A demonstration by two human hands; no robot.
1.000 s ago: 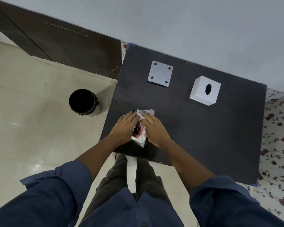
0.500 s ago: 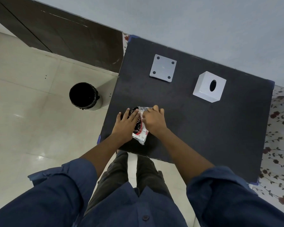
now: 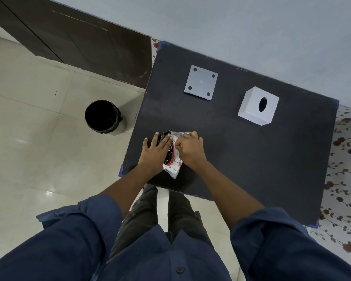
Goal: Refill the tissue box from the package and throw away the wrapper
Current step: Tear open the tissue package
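Note:
A tissue package (image 3: 173, 159) in black, red and white plastic wrap lies on the black table (image 3: 241, 155) near its front left edge. My left hand (image 3: 155, 152) lies flat on the package's left half with its fingers spread. My right hand (image 3: 189, 149) pinches the crinkled clear wrapper at the package's top right. The white cube tissue box (image 3: 257, 105) with an oval slot stands at the back right. Its flat grey base plate (image 3: 201, 82), with a dark foot at each corner, lies apart at the back middle.
A round bin (image 3: 103, 117) with a black liner stands on the tiled floor left of the table. A dark wooden door panel (image 3: 79, 37) lies behind it. A wall runs along the table's far edge, and a floral cloth (image 3: 344, 159) shows on the right.
My left hand has flattened and spread over the package. My right hand has closed into a pinch on the wrapper's top. The camera view has shifted slightly.

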